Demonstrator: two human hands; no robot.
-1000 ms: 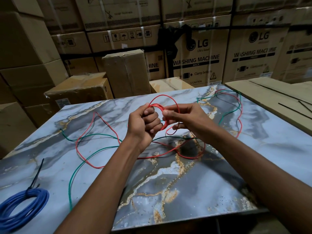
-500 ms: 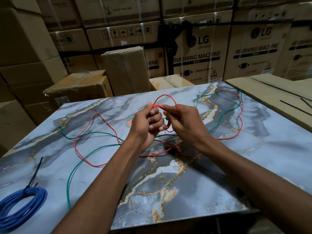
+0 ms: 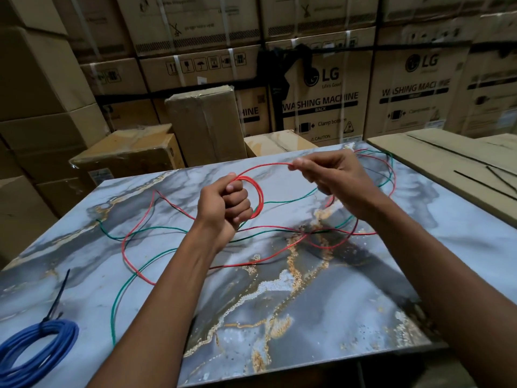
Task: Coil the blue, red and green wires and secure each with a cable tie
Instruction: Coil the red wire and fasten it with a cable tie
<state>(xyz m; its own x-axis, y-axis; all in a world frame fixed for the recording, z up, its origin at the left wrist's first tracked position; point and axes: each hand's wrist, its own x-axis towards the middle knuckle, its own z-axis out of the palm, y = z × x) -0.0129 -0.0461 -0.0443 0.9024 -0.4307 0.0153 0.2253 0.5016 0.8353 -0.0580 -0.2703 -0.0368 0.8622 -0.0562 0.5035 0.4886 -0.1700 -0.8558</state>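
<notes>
The left hand (image 3: 223,204) is gripping a small coil of the red wire (image 3: 258,197), its fingers curled tight into a fist round several turns that are looping out past the knuckles. The right hand (image 3: 333,175) is pinching a single strand of that same wire between thumb and fingertips, holding it up and away from the coil so the strand is arching between the two hands. Both hands are hovering above the marble-patterned surface (image 3: 321,317).

Below the coil, the rest of the red wire is lying loose on the surface in wide curves, crossing the green wire (image 3: 120,292) in several places. The green wire is sprawling uncoiled, running from left of the coil out past the right hand; a darker strand seems to be lying among them, though the dim light is making its colour hard to judge.

Well down and left of the coil, at the near edge of the surface, the blue wire (image 3: 36,348) is sitting wound in a bundle, with a black cable tie (image 3: 57,298) cinched round it and its tail sticking up and away.

Right of the coil, beyond the right hand, more black cable ties (image 3: 484,182) are lying on a flat cardboard sheet (image 3: 436,152). Behind the coil, cardboard boxes (image 3: 321,99) printed for washing machines are standing stacked.
</notes>
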